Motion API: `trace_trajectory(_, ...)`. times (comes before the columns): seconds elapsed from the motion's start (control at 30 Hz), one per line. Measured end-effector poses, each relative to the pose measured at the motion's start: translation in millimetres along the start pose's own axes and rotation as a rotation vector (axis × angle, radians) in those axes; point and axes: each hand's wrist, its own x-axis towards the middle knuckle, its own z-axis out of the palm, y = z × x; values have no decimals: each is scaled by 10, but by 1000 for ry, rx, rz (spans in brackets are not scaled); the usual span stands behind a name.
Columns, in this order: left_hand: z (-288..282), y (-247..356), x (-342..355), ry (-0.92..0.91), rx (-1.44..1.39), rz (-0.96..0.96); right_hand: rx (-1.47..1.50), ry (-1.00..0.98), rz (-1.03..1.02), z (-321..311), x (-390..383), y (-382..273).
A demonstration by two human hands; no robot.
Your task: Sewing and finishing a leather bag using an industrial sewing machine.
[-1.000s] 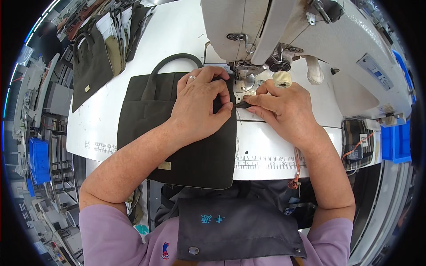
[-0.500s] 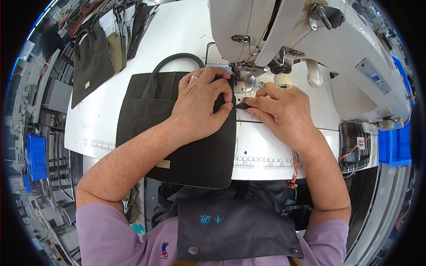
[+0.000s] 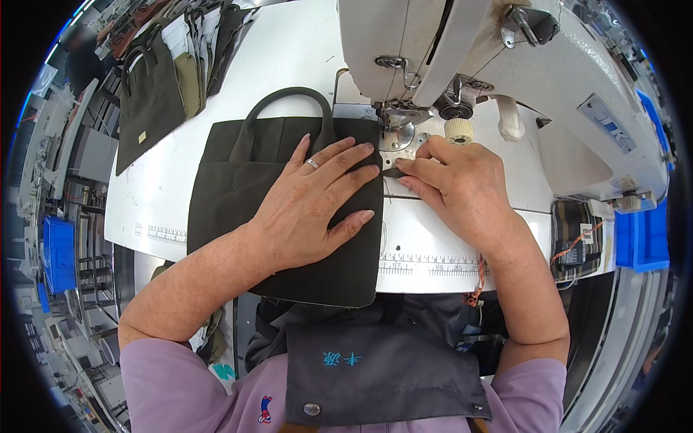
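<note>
A dark olive fabric bag piece (image 3: 224, 206) with a looped handle (image 3: 285, 92) lies on the white sewing table, its right edge beside the machine's presser foot (image 3: 386, 126). My left hand (image 3: 307, 202) rests flat on it, fingers spread, fingertips near that right edge. With thumb and forefinger, my right hand (image 3: 462, 180) pinches a small dark strip (image 3: 393, 172) that sticks out from the edge, just below the presser foot. Where the strip joins the bag piece cannot be made out.
The white sewing machine (image 3: 599, 79) fills the upper right. At the upper left, similar bag pieces (image 3: 148, 101) lie in a pile. A striped dark bundle (image 3: 577, 249) sits at the table's right end, near a blue bin (image 3: 642, 238). An orange cord (image 3: 478, 281) hangs over the front edge.
My left hand has moved down and away from the presser foot, its bent fingers now spread flat on the bag piece. My right hand has stayed nearly still, pinching the strip.
</note>
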Motion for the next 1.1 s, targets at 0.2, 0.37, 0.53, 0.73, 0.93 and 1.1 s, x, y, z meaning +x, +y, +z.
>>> trace_trajectory(0.2, 52, 27, -17, 15, 60, -26, 11, 10, 25, 36, -24, -19)
trace_trajectory(0.37, 61, -52, 76, 40, 65, -20, 71, 34, 73, 60, -19, 19)
trace_trajectory(0.53, 96, -234, 271, 98, 73, -6, 83, 67, 116, 47, -15, 68)
trace_trajectory(0.73, 122, -324, 390, 136, 67, 23, -12, 10, 140, 66, -20, 180)
trace_trajectory(0.93, 124, -385, 442, 167, 65, 55, 46, 54, 144, 104, -20, 245)
trace_trajectory(1.1, 122, -425, 457, 180, 50, 83, 59, 41, 191, 105, -14, 240)
